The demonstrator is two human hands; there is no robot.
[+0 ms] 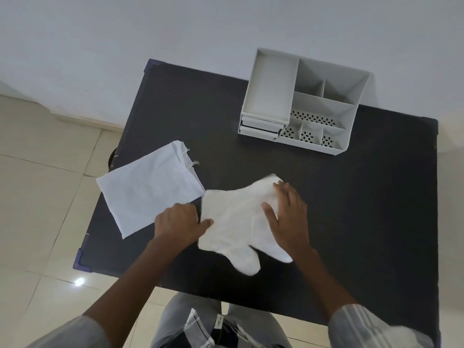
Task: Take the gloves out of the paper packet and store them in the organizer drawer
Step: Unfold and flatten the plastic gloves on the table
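Observation:
Thin white gloves (236, 222) lie flat on the black table (351, 209), out of the packet, fingers toward the near edge. My left hand (179, 222) is curled at their left edge, thumb pressing on the material. My right hand (286, 212) lies spread on their right part, fingers apart, pressing down. The white paper packet (148, 187) lies flat to the left, its torn open end toward the back, partly over the table's left edge. The grey organizer (301, 101) stands at the back; its small drawers (261, 128) at the front left look shut.
The organizer has a large tray section on the left and several open compartments with perforated floors on the right. A white wall runs behind the table. Beige tiled floor lies to the left. My lap is at the table's near edge.

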